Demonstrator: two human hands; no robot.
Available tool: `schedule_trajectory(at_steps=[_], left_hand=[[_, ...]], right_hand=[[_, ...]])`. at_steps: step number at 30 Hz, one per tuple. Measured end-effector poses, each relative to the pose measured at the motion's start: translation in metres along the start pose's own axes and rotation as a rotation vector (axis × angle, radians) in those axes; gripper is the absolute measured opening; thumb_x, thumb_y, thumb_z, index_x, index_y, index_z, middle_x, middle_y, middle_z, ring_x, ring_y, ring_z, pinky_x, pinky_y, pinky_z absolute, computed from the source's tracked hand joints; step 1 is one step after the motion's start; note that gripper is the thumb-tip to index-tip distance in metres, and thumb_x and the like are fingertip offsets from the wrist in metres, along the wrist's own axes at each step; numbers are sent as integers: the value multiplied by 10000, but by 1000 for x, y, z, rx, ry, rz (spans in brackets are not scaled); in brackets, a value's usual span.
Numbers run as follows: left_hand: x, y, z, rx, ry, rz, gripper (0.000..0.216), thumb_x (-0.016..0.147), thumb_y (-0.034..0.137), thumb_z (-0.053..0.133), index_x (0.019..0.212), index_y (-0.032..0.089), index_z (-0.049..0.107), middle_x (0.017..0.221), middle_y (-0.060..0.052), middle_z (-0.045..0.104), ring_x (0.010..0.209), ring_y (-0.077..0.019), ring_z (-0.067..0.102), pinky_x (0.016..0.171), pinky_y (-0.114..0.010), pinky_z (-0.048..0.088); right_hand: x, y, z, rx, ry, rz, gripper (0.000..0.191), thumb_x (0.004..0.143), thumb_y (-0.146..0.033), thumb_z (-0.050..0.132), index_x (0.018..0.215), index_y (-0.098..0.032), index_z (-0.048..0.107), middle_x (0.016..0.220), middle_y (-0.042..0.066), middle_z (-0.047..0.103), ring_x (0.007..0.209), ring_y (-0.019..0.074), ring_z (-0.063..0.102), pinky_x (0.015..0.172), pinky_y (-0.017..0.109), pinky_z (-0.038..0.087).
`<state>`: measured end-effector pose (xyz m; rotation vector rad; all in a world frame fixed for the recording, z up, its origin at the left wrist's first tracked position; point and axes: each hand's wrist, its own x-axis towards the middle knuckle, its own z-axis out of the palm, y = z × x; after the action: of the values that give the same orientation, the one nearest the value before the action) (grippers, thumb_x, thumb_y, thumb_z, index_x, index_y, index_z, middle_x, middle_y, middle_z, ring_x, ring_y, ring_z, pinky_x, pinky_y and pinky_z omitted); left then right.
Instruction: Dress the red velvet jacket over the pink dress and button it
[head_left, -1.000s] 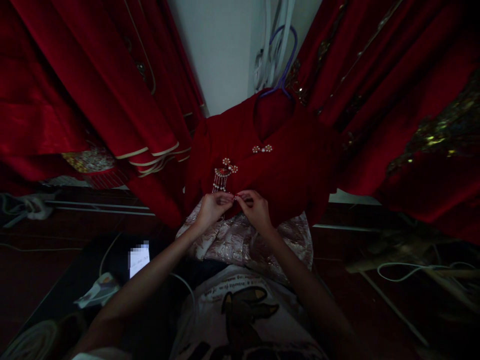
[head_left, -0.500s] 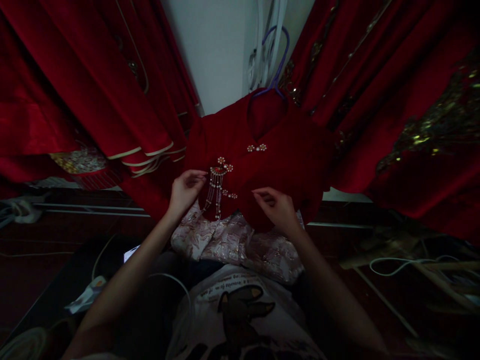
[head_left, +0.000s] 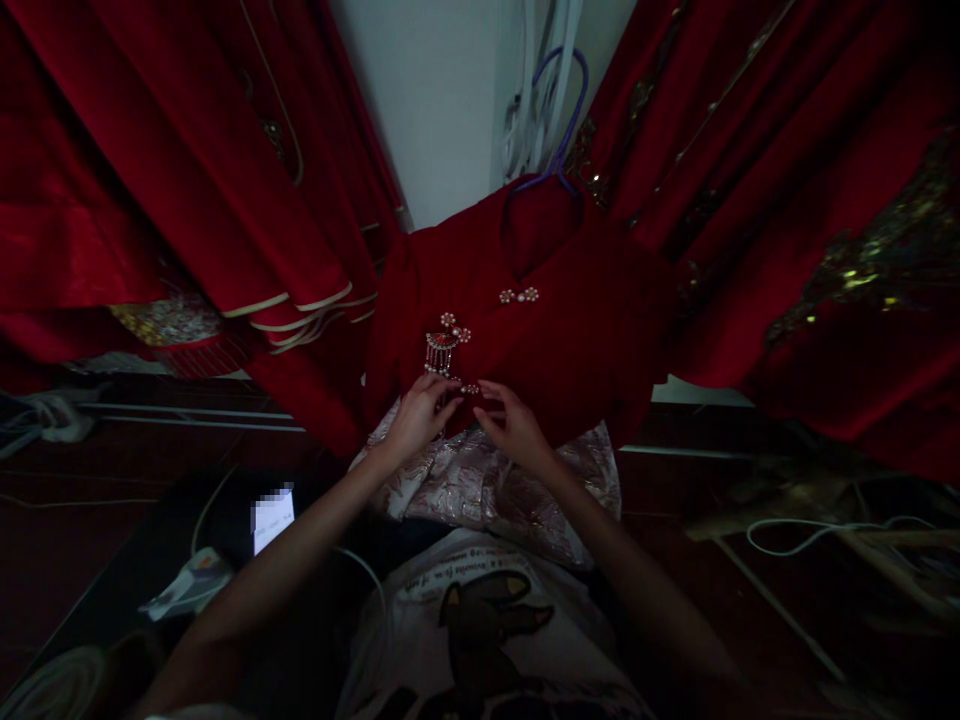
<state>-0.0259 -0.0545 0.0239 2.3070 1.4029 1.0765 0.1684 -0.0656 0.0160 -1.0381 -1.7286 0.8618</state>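
Observation:
A red top with a V-shaped neck lies before me on a purple hanger. Pearl flower fasteners run down its front: an upper one below the neck and a lower one between my hands. A fan-shaped brooch with beaded tassels hangs at the left, its lower strands partly covered by my left hand. That hand's fingers and thumb are apart at the lower fastener's left end. My right hand is at its other end, thumb and fingers parted. Whether either touches it is hard to tell.
Red garments hang left and right, the latter with gold sequins. Shiny pale patterned fabric lies under the top's hem. A lit phone screen and a white object with a cable are on a dark surface at left.
Both hands have moved inward to the lower fastener, the left going right and down, the right going left. My left hand now covers the tassel's lower part. More of the phone screen shows.

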Motion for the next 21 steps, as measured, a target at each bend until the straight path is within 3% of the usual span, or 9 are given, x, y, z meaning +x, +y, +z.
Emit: schedule_trajectory(at_steps=[8, 11, 17, 21], left_hand=[[-1, -4, 4, -70, 91, -25, 155, 926, 304, 587, 949, 190, 689, 941, -42, 700, 849, -175, 661, 815, -310, 519], [-2, -7, 10, -174, 86, -81, 159, 885, 309, 641, 970, 183, 690, 942, -43, 718, 806, -168, 684, 767, -295, 547], [-5, -11, 25, -268, 81, -76, 289, 861, 234, 647, 1143, 174, 659, 1110, -90, 709, 949, -189, 699, 876, -339, 565], [-3, -14, 28, -357, 121, -135, 218, 865, 281, 652, 1051, 173, 678, 1009, -68, 732, 863, -167, 709, 808, -303, 581]], right_hand=[[3, 12, -3, 88, -15, 26, 365, 864, -289, 586, 1214, -190, 621, 1210, 121, 660, 1071, 196, 659, 886, 358, 575], [5, 16, -3, 139, -15, 68, 340, 861, -278, 588, 1185, -192, 641, 1192, 111, 680, 1054, 192, 668, 893, 363, 571], [9, 27, 0, 276, 7, 133, 344, 786, -221, 657, 1129, -195, 670, 1116, 88, 716, 996, 174, 686, 936, 365, 552], [10, 32, 2, 384, 34, 171, 340, 749, -241, 696, 1085, -195, 685, 1079, 81, 728, 959, 169, 693, 940, 371, 550]])
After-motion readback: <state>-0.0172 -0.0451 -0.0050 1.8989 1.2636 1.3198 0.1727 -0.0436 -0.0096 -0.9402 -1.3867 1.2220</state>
